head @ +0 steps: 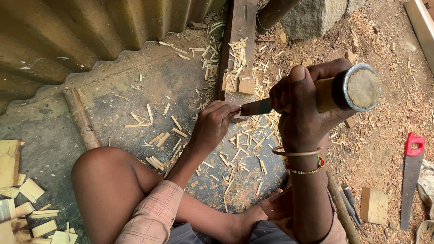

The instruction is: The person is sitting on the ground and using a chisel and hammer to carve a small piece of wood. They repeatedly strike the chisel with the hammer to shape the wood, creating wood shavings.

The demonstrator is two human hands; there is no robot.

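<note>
My right hand (pixel 300 101) grips a chisel by its wooden handle (pixel 348 88), whose metal-ringed end points up at the camera. The steel blade (pixel 256 107) slants down to the left. My left hand (pixel 214 122) pinches a small piece of wood at the blade's tip, over a dark wooden plank (pixel 238 27) lying on the ground. Pale wood chips (pixel 237 153) lie scattered around both hands. My bare knee (pixel 106 180) sits at the lower left.
A corrugated metal sheet (pixel 90 27) stands at the back left, a stone block (pixel 312 16) at the back. A handsaw with a red handle (pixel 412 171) lies right. Cut wood pieces (pixel 27 203) pile at the left. A wood block (pixel 374 205) lies on sawdust.
</note>
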